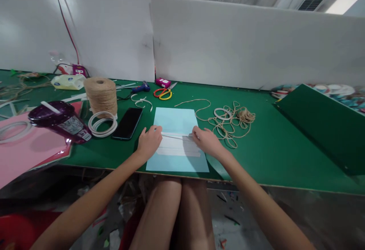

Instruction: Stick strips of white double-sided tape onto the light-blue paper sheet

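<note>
A light blue sheet of paper lies near the table's front edge, with white strips across its middle. My left hand is closed at the sheet's left side, pinching one end of a thin white strip. Its other end is pinched in my right hand, over the sheet's right edge. The strip runs nearly level between both hands, just above the paper. Some fingertips are hidden behind the hands.
Right of the sheet lies tangled twine with white rings. To the left are a black phone, a twine spool, stacked white rings and a purple cup. Scissors and a blue glue gun lie behind.
</note>
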{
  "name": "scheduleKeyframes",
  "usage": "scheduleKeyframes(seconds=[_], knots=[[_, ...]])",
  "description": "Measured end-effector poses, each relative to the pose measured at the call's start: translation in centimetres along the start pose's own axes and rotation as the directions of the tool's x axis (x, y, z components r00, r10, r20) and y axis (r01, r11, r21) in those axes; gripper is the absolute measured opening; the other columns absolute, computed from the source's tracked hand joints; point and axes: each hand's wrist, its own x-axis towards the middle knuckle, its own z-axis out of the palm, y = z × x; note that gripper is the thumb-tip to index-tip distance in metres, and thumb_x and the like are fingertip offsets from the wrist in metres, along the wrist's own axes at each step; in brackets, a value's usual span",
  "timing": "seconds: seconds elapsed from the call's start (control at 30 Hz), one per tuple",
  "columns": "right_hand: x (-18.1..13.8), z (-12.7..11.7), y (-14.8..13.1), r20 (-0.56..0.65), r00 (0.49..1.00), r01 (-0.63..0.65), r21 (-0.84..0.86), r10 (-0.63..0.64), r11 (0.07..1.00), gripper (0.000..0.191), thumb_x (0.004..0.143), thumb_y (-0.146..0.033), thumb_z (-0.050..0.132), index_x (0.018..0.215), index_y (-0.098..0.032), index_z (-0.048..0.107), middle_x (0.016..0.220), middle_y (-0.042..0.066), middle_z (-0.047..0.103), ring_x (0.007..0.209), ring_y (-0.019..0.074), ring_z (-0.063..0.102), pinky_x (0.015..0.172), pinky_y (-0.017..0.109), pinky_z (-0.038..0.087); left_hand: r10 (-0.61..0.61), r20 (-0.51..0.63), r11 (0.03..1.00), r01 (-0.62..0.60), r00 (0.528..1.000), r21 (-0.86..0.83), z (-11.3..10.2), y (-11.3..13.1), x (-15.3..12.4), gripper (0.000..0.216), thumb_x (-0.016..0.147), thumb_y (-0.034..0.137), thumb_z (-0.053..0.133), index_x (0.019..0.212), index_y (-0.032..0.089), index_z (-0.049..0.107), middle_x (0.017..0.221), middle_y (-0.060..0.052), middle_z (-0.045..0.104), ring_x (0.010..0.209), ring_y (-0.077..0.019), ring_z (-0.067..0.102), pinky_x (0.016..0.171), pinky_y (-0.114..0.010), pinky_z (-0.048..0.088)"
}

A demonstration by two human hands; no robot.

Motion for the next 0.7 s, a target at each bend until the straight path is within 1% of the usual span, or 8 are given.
scheduleKeyframes(seconds=[0.1,0.17,0.3,0.43,0.5,0.57,0.63,0.7], knots=[[0.5,0.0,0.7,0.040,0.999,-0.019,0.190,0.012,0.982,0.015,0.087,-0.020,0.041,0.088,-0.018,0.055,0.084,0.006,0.065,0.076,0.0157,0.058,0.076,0.025,0.037,-0.037,0.023,0.997,0.039,0.999,-0.072,-0.5,-0.1,0.2,0.013,0.086,0.019,0.039,0.088,0.022,0.052,0.094,-0.004,0.063,0.084,-0.0192,0.057,0.085,-0.034,0.039],[0.9,0.2,1.1,0.042,0.999,-0.026,0.286,0.014,0.958,0.015,0.085,-0.020,0.043,0.081,-0.017,0.057,0.089,0.007,0.063,0.082,0.0151,0.056,0.072,0.022,0.037,-0.058,0.023,0.991,0.061,0.998,-0.122,-0.7,-0.2,0.3,0.012,0.085,0.020,0.040,0.082,0.022,0.051,0.091,-0.003,0.062,0.083,-0.0191,0.057,0.086,-0.036,0.039],[1.3,0.5,1.5,0.025,0.994,-0.110,0.282,0.107,0.953,0.019,0.084,-0.027,0.047,0.077,-0.016,0.063,0.093,0.008,0.060,0.089,0.0176,0.053,0.073,0.025,0.035,-0.040,-0.015,0.985,0.037,0.999,-0.168,-0.9,-0.4,0.5,0.011,0.082,0.019,0.043,0.079,0.021,0.053,0.102,-0.004,0.061,0.089,-0.0197,0.057,0.089,-0.038,0.037],[1.4,0.0,1.6,0.012,0.988,-0.154,0.250,0.156,0.956,0.021,0.083,-0.029,0.048,0.077,-0.018,0.064,0.093,0.007,0.060,0.092,0.0201,0.050,0.069,0.026,0.031,-0.031,-0.006,0.978,0.029,0.999,-0.208,-1.2,-0.4,1.1,0.009,0.080,0.021,0.046,0.077,0.021,0.054,0.099,-0.005,0.061,0.091,-0.0207,0.056,0.086,-0.036,0.039],[1.4,-0.2,1.8,0.026,0.990,-0.144,0.270,0.142,0.952,0.019,0.084,-0.027,0.046,0.078,-0.018,0.062,0.087,0.006,0.060,0.085,0.0180,0.051,0.065,0.025,0.031,-0.029,0.004,0.971,0.029,1.000,-0.238,-1.2,-0.3,1.6,0.008,0.079,0.021,0.047,0.074,0.021,0.054,0.098,-0.005,0.061,0.092,-0.0211,0.056,0.085,-0.036,0.039],[1.4,0.0,2.1,0.024,0.995,-0.098,0.320,0.095,0.942,0.017,0.085,-0.023,0.044,0.082,-0.017,0.059,0.082,0.005,0.059,0.076,0.0150,0.051,0.065,0.024,0.033,-0.030,0.020,0.956,0.035,0.999,-0.290,-1.1,-0.3,2.0,0.008,0.078,0.021,0.047,0.072,0.021,0.053,0.096,-0.004,0.061,0.091,-0.0207,0.056,0.082,-0.035,0.041],[1.4,0.4,2.4,-0.022,0.998,-0.039,0.362,0.050,0.931,0.015,0.086,-0.020,0.044,0.083,-0.016,0.058,0.084,0.005,0.056,0.075,0.0136,0.051,0.069,0.024,0.037,-0.035,0.022,0.930,0.040,0.999,-0.364,-0.8,-0.3,2.2,0.009,0.077,0.020,0.046,0.070,0.021,0.051,0.093,-0.003,0.060,0.089,-0.0194,0.056,0.078,-0.032,0.042],[1.4,1.1,2.7,-0.076,0.996,-0.005,0.384,0.037,0.923,0.013,0.085,-0.019,0.046,0.082,-0.015,0.058,0.090,0.007,0.051,0.078,0.0134,0.051,0.074,0.024,0.040,-0.021,0.008,0.893,0.022,1.000,-0.449,-0.4,-0.4,2.3,0.010,0.077,0.018,0.044,0.070,0.021,0.049,0.090,-0.003,0.059,0.084,-0.0171,0.056,0.073,-0.029,0.043]])
